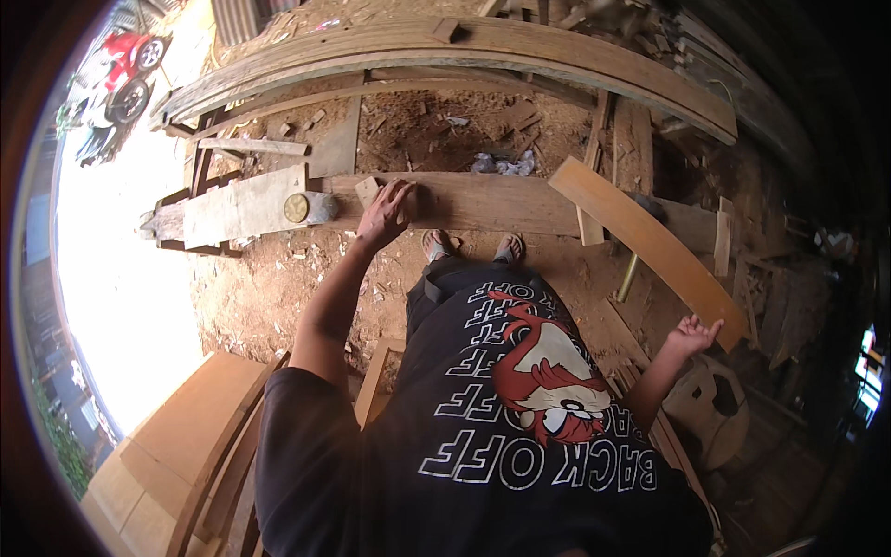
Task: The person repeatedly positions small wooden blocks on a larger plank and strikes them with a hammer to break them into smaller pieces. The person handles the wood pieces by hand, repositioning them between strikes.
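Note:
My left hand (385,214) lies over a small wooden block (367,190) on a long plank bench (487,202), fingers bent over it and hiding part of it. To its left, on the same bench, are a round yellowish lid or tin (296,207) and a clear plastic item beside it. My right hand (692,335) is at the near end of a smooth orange-brown board (647,250). Its fingers are partly curled and apart, with nothing seen in them; whether a fingertip touches the board is unclear. That board slants across the bench's right part.
Beyond the bench, a long heavy timber (445,49) rests on supports. Wood scraps and shavings litter the dirt floor (278,299). Flat panels (188,425) stand at lower left, and a metal-looking tube (628,278) slants below the board. A red motorcycle (129,63) stands outside.

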Tool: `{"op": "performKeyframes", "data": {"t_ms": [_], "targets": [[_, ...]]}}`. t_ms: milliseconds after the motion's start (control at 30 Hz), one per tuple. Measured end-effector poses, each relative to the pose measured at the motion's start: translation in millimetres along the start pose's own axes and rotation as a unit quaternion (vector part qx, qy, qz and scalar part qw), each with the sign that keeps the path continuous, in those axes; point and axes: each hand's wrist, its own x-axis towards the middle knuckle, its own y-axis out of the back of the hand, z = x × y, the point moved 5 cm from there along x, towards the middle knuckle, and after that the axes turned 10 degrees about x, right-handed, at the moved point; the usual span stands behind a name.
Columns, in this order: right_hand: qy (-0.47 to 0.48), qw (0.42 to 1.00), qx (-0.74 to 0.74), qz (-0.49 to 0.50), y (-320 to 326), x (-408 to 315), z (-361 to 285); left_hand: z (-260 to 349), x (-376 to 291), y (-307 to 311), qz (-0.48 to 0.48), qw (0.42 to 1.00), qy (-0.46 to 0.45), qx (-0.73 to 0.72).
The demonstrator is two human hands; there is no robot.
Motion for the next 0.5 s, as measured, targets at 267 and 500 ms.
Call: {"op": "performKeyframes", "data": {"t_ms": [267,500], "targets": [[-0.074,0.995,-0.009,-0.071,-60,-59,86,-6,-9,-2,-0.051,0.997,0.052,0.030],[-0.229,0.959,-0.068,-0.151,-85,-90,185,-14,-16,0,-0.047,0.994,0.079,0.053]]}}
